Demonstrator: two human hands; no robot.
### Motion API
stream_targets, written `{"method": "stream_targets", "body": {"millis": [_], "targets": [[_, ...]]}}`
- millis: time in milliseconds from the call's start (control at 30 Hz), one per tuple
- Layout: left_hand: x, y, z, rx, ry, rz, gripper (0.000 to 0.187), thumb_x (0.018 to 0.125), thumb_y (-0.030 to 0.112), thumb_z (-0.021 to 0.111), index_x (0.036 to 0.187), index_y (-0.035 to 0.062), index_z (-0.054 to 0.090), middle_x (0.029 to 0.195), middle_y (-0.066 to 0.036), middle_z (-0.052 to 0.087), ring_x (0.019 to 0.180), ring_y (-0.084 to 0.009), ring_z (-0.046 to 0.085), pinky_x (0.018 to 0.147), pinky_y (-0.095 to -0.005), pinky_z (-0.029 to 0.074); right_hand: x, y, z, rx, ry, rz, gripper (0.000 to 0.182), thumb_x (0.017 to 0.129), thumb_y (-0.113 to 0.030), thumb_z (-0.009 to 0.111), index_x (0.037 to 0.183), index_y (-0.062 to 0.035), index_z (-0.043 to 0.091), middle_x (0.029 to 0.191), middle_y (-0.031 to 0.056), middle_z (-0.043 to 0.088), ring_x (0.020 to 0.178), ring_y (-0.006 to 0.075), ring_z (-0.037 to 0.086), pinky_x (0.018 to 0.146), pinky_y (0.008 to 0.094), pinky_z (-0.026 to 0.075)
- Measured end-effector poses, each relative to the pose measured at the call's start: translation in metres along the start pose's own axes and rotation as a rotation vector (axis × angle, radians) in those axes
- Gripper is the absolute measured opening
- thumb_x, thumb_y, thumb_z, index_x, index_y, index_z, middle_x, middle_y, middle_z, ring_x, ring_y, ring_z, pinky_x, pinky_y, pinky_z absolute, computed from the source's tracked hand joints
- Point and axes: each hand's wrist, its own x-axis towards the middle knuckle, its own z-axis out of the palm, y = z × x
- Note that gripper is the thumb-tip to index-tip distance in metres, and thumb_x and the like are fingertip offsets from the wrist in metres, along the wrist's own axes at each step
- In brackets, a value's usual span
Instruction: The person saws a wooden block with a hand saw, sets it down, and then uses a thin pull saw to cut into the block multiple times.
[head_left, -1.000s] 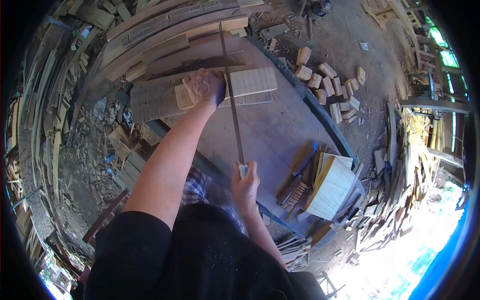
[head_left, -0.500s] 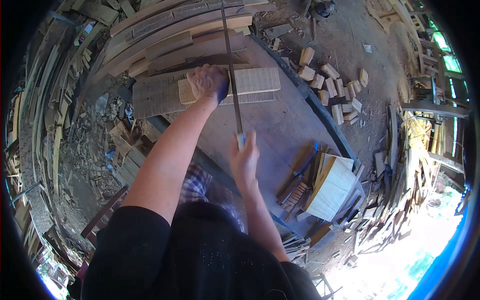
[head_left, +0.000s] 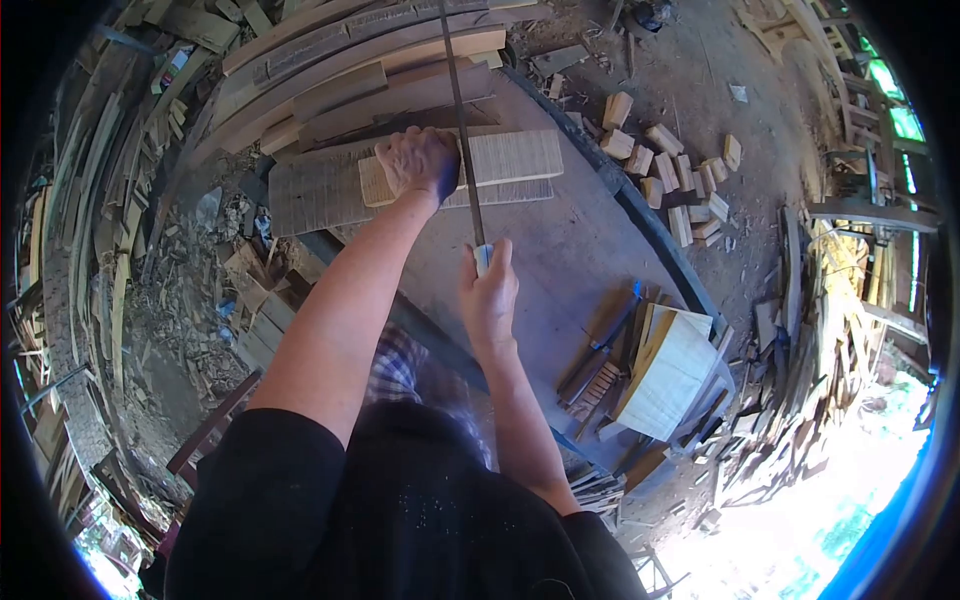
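Observation:
My left hand (head_left: 415, 163) is closed over a light wooden block (head_left: 515, 158), pressing it down on a wider, darker board (head_left: 315, 195). Right beside that hand, a long thin saw (head_left: 458, 100) lies across the block. The fingers of my right hand (head_left: 488, 290) are wrapped round the saw's pale handle, nearer my body. Both pieces of wood rest on a worktable (head_left: 570, 245). The saw's far end runs over the stacked planks, and its contact with the wood is partly hidden by my left hand.
Stacked planks (head_left: 380, 80) line the table's far left. Cut blocks (head_left: 680, 172) lie on the ground beyond its right edge. A pale wood piece (head_left: 665, 375) and a blue-ended tool (head_left: 600, 345) sit at the right end. Scrap wood surrounds the table.
My right hand and the saw handle have moved slightly forward, toward the block. My left hand stays on the block. The whole view has shifted a little.

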Motion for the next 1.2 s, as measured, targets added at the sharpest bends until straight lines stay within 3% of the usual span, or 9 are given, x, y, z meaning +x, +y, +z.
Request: {"method": "stream_targets", "body": {"millis": [200, 333, 467, 533, 667, 733, 967, 1033, 1200], "targets": [[0.001, 0.001, -0.004, -0.026, -0.016, -0.012, 0.037, 0.093, 0.029, 0.041, 0.083, 0.0121, 0.073, 0.094, -0.008, 0.067, 0.098, -0.0236, 0.059, 0.090, -0.0423, 0.035, -0.085, 0.018, -0.027, 0.025, -0.016, 0.105, 0.027, 0.090, -0.015, 0.066, 0.093, -0.0010, 0.043, 0.076, 0.0262, 0.060, 0.073, 0.0488, 0.060, 0.058, 0.0483, 0.047], [0.000, 0.000, -0.007, -0.008, -0.041, 0.051, 0.038, 0.093, 0.029, 0.041, 0.082, 0.0117, 0.072, 0.093, -0.007, 0.067, 0.097, -0.0234, 0.058, 0.090, -0.0423, 0.035, -0.004, 0.002, -0.002, 0.018, -0.008, 0.003, 0.027, 0.089, -0.015, 0.067, 0.091, 0.0001, 0.044, 0.075, 0.0267, 0.059, 0.071, 0.0485, 0.060, 0.057, 0.0481, 0.047], [0.002, 0.005, -0.001, 0.002, 0.004, -0.022, 0.037, 0.093, 0.028, 0.041, 0.081, 0.0119, 0.072, 0.092, -0.007, 0.067, 0.097, -0.0227, 0.059, 0.089, -0.0416, 0.035, -0.025, 0.007, -0.009, 0.003, 0.007, -0.033, 0.026, 0.090, -0.013, 0.066, 0.092, 0.0006, 0.044, 0.074, 0.0267, 0.059, 0.070, 0.0481, 0.060, 0.057, 0.0488, 0.047], [0.000, 0.005, -0.004, -0.012, -0.001, -0.029, 0.038, 0.094, 0.028, 0.040, 0.081, 0.0120, 0.072, 0.093, -0.007, 0.067, 0.095, -0.0223, 0.059, 0.088, -0.0411, 0.035, -0.071, 0.010, -0.021, 0.035, 0.004, 0.074, 0.024, 0.091, -0.012, 0.064, 0.093, 0.0003, 0.043, 0.075, 0.0263, 0.059, 0.070, 0.0478, 0.059, 0.057, 0.0496, 0.046], [-0.002, 0.004, -0.007, -0.038, 0.011, 0.008, 0.039, 0.094, 0.028, 0.040, 0.079, 0.0125, 0.072, 0.092, -0.007, 0.067, 0.094, -0.0219, 0.059, 0.089, -0.0407, 0.034, -0.047, 0.011, -0.017, 0.051, -0.030, 0.097, 0.024, 0.091, -0.013, 0.064, 0.093, 0.0006, 0.044, 0.075, 0.0263, 0.059, 0.070, 0.0475, 0.060, 0.058, 0.0487, 0.047], [0.001, 0.002, -0.005, -0.016, -0.018, 0.010, 0.038, 0.093, 0.029, 0.041, 0.079, 0.0129, 0.072, 0.092, -0.007, 0.067, 0.094, -0.0217, 0.059, 0.089, -0.0405, 0.034, -0.009, 0.004, -0.003, -0.013, -0.022, 0.007, 0.025, 0.091, -0.013, 0.065, 0.092, 0.0015, 0.045, 0.075, 0.0267, 0.059, 0.071, 0.0474, 0.061, 0.059, 0.0470, 0.048], [0.003, 0.003, -0.003, 0.006, -0.037, 0.005, 0.037, 0.092, 0.028, 0.041, 0.078, 0.0136, 0.072, 0.093, -0.008, 0.068, 0.094, -0.0219, 0.059, 0.088, -0.0400, 0.035, -0.074, 0.017, -0.022, 0.021, -0.003, 0.085, 0.028, 0.090, -0.017, 0.066, 0.094, 0.0004, 0.045, 0.075, 0.0257, 0.060, 0.073, 0.0482, 0.061, 0.057, 0.0479, 0.047], [0.001, 0.000, 0.002, -0.033, 0.062, 0.043, 0.036, 0.092, 0.027, 0.041, 0.078, 0.0139, 0.072, 0.091, -0.007, 0.067, 0.094, -0.0221, 0.058, 0.088, -0.0399, 0.034, -0.051, 0.009, -0.016, 0.028, -0.022, 0.089, 0.028, 0.090, -0.017, 0.066, 0.094, 0.0002, 0.045, 0.075, 0.0259, 0.060, 0.072, 0.0480, 0.061, 0.057, 0.0479, 0.047], [0.004, 0.002, -0.001, -0.032, 0.021, 0.020, 0.036, 0.092, 0.027, 0.041, 0.080, 0.0129, 0.072, 0.090, -0.007, 0.066, 0.094, -0.0223, 0.058, 0.089, -0.0401, 0.034, 0.009, 0.000, 0.006, -0.021, 0.035, -0.033, 0.027, 0.090, -0.017, 0.066, 0.094, -0.0003, 0.045, 0.074, 0.0260, 0.059, 0.071, 0.0479, 0.061, 0.057, 0.0479, 0.047]]}}
